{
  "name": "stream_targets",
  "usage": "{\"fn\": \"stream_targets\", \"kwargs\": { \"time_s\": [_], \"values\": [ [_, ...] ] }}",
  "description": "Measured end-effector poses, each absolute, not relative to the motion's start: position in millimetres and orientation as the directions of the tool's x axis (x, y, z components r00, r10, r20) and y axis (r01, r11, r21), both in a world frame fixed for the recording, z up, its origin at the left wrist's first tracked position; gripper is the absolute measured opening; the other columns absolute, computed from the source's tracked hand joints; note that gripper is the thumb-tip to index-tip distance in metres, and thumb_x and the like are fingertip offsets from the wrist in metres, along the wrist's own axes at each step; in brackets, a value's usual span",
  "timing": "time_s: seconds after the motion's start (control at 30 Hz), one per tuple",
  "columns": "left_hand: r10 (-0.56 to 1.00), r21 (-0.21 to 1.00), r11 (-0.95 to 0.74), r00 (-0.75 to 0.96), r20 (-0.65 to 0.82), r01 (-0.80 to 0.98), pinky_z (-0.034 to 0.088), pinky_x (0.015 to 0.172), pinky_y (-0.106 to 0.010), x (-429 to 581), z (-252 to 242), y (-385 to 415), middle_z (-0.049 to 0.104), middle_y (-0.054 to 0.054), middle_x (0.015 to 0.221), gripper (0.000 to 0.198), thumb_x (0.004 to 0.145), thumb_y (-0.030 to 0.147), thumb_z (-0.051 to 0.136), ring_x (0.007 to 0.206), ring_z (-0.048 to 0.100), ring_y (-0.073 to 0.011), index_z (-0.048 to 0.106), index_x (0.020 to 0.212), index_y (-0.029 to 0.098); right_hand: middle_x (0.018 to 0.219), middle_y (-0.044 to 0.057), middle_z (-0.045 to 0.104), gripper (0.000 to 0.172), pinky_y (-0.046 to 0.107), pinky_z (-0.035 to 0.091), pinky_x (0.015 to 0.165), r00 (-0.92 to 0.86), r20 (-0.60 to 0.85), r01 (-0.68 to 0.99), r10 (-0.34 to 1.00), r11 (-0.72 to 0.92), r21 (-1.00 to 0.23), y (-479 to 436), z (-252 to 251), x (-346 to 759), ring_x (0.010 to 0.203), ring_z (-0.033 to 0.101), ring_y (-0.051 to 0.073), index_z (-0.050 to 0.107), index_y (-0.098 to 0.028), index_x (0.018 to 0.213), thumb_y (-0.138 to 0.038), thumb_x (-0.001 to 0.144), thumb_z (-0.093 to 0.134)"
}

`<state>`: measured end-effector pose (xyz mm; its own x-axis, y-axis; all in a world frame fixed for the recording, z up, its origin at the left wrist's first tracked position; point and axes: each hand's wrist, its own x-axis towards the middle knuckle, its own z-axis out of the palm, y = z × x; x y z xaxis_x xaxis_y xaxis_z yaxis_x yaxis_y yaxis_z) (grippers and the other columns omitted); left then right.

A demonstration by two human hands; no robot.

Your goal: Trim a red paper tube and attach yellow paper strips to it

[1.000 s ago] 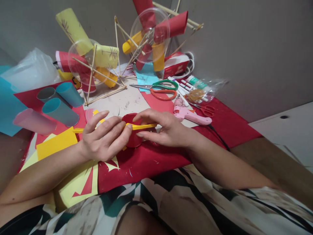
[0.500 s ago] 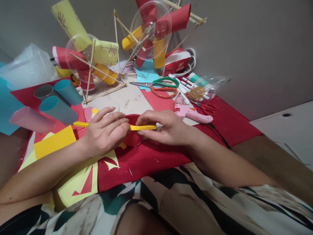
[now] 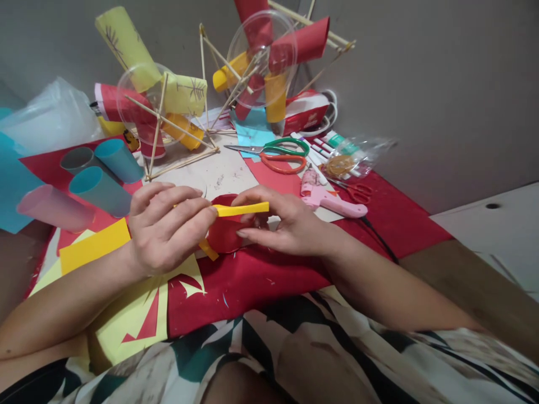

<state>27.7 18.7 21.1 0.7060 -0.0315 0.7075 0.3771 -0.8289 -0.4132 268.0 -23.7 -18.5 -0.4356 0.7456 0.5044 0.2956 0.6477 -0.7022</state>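
Observation:
A narrow yellow paper strip (image 3: 242, 210) lies across the top of a red round piece (image 3: 225, 233). My left hand (image 3: 170, 227) is closed on the strip, its fingers hiding part of it. On the other side, my right hand (image 3: 284, 221) curls round the right edge of the red piece, thumb low and fingers near the strip. The strip's right end sticks out beside my right index finger. A yellow piece (image 3: 208, 250) shows beneath my left hand.
Green-and-orange-handled scissors (image 3: 284, 154) and a pink glue gun (image 3: 332, 203) lie beyond my hands. Paper pinwheels on stick frames (image 3: 158, 118) stand at the back. Coloured paper tubes (image 3: 101, 188) are at left, yellow paper (image 3: 138, 314) nearer.
My left hand has shifted slightly left and its fingers have lifted. The strip's right part now sits a little higher, and more of the red piece shows.

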Motion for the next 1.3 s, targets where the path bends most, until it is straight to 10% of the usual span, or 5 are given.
{"fn": "stream_targets", "kwargs": {
  "time_s": [0.4, 1.3],
  "values": [
    [-0.096, -0.431, -0.864, 0.757, 0.646, 0.259, 0.049, 0.067, -0.033, 34, 11, 21, 0.079, -0.009, 0.092, 0.007, 0.087, 0.016, 0.059, 0.077, 0.074, -0.0185, 0.063, 0.094, 0.015, 0.095, 0.001, 0.065, 0.062, 0.024, 0.056, 0.068, -0.469, 0.483, 0.257, 0.740, 0.638, -0.726, -25, -17, 270, 0.081, 0.066, 0.013, 0.042, -0.021, 0.142, -0.014, 0.085, 0.068],
    [-0.014, -0.390, -0.811, 0.652, 0.759, 0.436, 0.042, 0.060, -0.035, 35, 2, 19, 0.078, -0.001, 0.087, 0.020, 0.079, 0.017, 0.072, 0.072, 0.063, -0.0201, 0.067, 0.098, 0.019, 0.103, 0.006, 0.072, 0.024, 0.022, 0.049, 0.060, -0.410, 0.600, 0.375, 0.687, 0.726, -0.576, -24, -19, 269, 0.066, 0.061, 0.009, 0.062, -0.013, 0.110, -0.016, 0.087, 0.067]
  ]
}}
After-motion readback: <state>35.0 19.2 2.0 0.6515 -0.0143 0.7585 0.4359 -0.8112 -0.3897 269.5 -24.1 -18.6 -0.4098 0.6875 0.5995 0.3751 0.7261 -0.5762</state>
